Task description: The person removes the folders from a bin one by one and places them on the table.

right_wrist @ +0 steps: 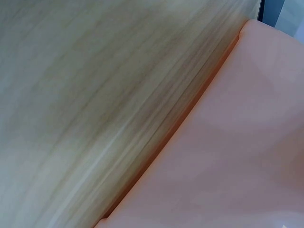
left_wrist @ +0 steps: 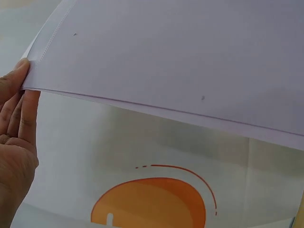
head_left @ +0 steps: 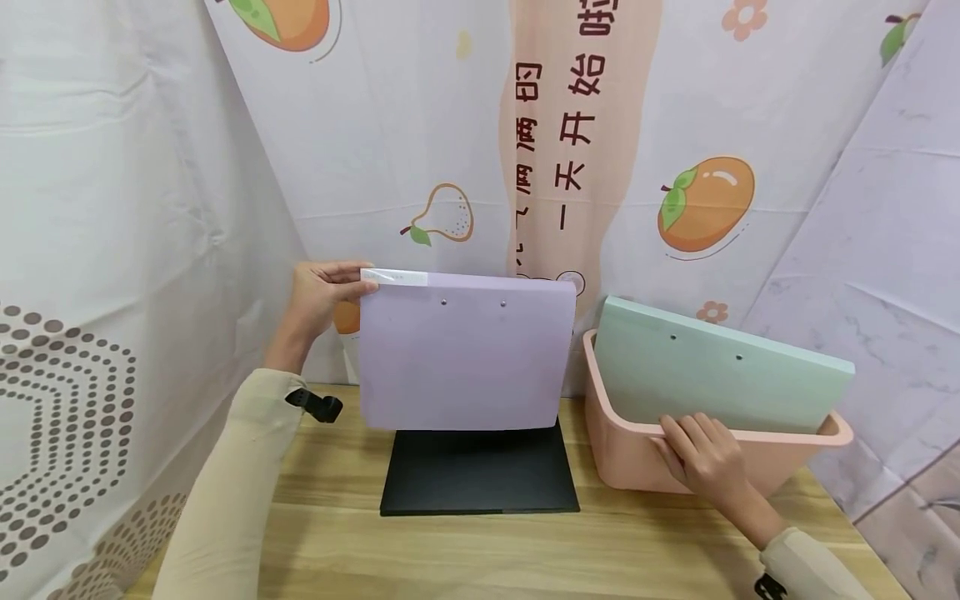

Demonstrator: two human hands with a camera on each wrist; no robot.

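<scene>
My left hand [head_left: 318, 296] pinches the upper left corner of a purple file folder [head_left: 465, 358], thumb in front and fingers behind. The folder hangs upright, with a clear label strip along its top left edge and two rivets below its spine. Its lower edge overlaps a flat black folder [head_left: 480, 479] on the table. In the left wrist view the thumb and fingers hold the purple folder's edge. My right hand [head_left: 705, 458] grips the front rim of a pink plastic bin [head_left: 622, 454], fingers curled over it. A mint green folder [head_left: 720, 371] leans inside the bin.
The wood-grain table [head_left: 337, 533] runs beneath everything. Behind it hangs a white curtain [head_left: 375, 125] printed with fruit, close to the folders and bin. Another curtain with brown dots [head_left: 67, 417] hangs at the left.
</scene>
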